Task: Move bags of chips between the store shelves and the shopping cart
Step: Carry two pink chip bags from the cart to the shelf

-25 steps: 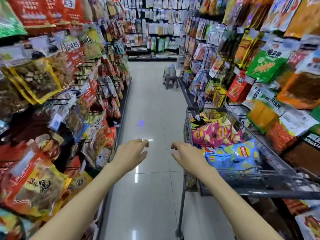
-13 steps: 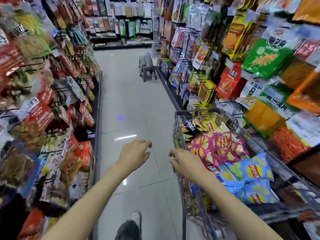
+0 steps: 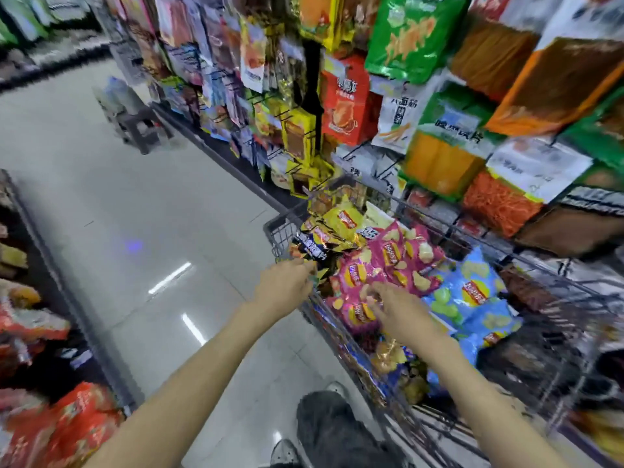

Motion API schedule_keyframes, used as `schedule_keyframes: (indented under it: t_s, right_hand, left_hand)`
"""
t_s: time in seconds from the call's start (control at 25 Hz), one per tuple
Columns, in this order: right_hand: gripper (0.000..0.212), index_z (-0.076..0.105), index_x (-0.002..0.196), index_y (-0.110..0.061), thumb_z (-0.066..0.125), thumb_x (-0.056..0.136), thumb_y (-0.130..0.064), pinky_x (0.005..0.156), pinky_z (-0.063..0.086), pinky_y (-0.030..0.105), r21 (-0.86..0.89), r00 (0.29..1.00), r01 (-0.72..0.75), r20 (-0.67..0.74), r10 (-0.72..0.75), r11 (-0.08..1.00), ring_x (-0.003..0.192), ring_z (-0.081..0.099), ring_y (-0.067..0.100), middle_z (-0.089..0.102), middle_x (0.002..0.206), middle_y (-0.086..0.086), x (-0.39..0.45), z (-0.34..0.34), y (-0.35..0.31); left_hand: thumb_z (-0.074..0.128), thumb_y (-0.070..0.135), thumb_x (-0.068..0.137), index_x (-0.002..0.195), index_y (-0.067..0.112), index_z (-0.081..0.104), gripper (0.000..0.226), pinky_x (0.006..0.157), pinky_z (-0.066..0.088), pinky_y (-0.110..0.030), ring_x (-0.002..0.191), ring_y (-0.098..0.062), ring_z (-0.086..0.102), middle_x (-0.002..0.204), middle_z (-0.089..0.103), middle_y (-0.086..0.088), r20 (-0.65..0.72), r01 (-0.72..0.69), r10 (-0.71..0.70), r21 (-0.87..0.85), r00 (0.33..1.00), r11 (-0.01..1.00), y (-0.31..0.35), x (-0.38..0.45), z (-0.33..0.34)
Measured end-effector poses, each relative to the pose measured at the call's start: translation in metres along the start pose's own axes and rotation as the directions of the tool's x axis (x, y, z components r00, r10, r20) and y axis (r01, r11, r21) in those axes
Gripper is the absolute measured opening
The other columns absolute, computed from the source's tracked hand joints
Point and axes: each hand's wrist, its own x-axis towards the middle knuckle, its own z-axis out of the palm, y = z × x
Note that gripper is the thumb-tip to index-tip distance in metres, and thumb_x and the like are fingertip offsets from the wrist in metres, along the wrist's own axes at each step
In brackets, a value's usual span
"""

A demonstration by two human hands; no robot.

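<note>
Over the cart [image 3: 280,231], both hands loosely spread, right hand [image 3: 401,310] hiding pink chip bags [image 3: 398,261], left hand [image 3: 287,285] fingertips blurred.

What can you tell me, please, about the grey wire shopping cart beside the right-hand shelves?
The grey wire shopping cart stands on the pale tiled floor, close against the right-hand shelves. Its mesh basket is heaped with chip bags: black and yellow ones at the far end, pink in the middle, blue nearer. The left hand is at its left rim; the right hand reaches over the pink chip bags. Whether either hand touches anything is unclear.
</note>
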Motion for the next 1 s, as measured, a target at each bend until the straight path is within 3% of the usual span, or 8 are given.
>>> schedule_keyframes:
  t_s: [0.24,0.36,0.44,0.52,0.76,1.0]
  right_hand:
    - [0.023,0.057,0.117,-0.020,0.049,0.100,-0.034,0.065,0.047,0.037,0.026,0.975,-0.176,-0.132,0.178,0.984,0.096,0.062,0.026,0.062,0.105,0.003,0.058,-0.042,0.049]
    - [0.020,0.058,0.115,-0.020,0.049,0.102,-0.032,0.057,0.037,0.035,0.074,0.955,-0.242,-0.161,0.251,0.967,0.087,0.061,0.026,0.064,0.099,0.004,0.077,-0.055,0.061]
    - [0.020,0.057,0.113,-0.020,0.049,0.102,-0.035,0.056,0.035,0.034,0.099,0.936,-0.298,-0.164,0.311,0.949,0.089,0.059,0.026,0.063,0.100,0.003,0.079,-0.056,0.061]
    - [0.020,0.057,0.113,-0.021,0.049,0.102,-0.035,0.058,0.035,0.033,0.125,0.900,-0.392,-0.154,0.408,0.912,0.094,0.058,0.025,0.062,0.103,0.002,0.079,-0.047,0.063]
    - [0.027,0.056,0.125,-0.024,0.049,0.101,-0.034,0.068,0.050,0.037,0.282,0.689,-0.662,-0.135,0.712,0.695,0.100,0.064,0.025,0.064,0.117,0.000,0.049,-0.007,0.042]
    - [0.023,0.061,0.114,-0.019,0.057,0.096,-0.034,0.073,0.050,0.040,0.417,0.474,-0.776,-0.108,0.874,0.473,0.098,0.064,0.029,0.066,0.111,0.004,0.010,0.051,-0.003]
  left_hand:
    - [0.048,0.034,0.098,0.125,0.024,0.052,0.029,0.074,0.055,-0.040,0.105,-0.025,0.062,0.118,0.062,0.001,0.083,-0.268,0.268,-0.013,0.960,0.963,0.017,0.129,0.006]
    - [0.048,0.032,0.097,0.118,0.024,0.057,0.024,0.067,0.051,-0.034,0.101,-0.023,0.064,0.111,0.064,0.002,0.052,-0.336,0.338,-0.033,0.940,0.941,0.021,0.174,0.001]
    - [0.048,0.034,0.098,0.114,0.024,0.057,0.021,0.061,0.042,-0.031,0.100,-0.022,0.063,0.110,0.063,0.004,0.127,-0.376,0.377,-0.038,0.917,0.926,0.024,0.188,0.003]
    - [0.047,0.036,0.099,0.118,0.024,0.055,0.024,0.063,0.044,-0.033,0.100,-0.024,0.064,0.113,0.061,0.002,0.195,-0.450,0.447,-0.028,0.873,0.892,0.023,0.201,0.011]
    - [0.048,0.038,0.098,0.130,0.025,0.047,0.034,0.069,0.056,-0.040,0.098,-0.026,0.065,0.119,0.062,0.000,0.336,-0.663,0.653,-0.105,0.678,0.742,0.000,0.225,0.047]
    - [0.048,0.051,0.097,0.141,0.020,0.040,0.054,0.085,0.053,-0.043,0.115,-0.027,0.059,0.134,0.055,-0.003,0.500,-0.740,0.698,-0.157,0.512,0.654,-0.004,0.207,0.086]
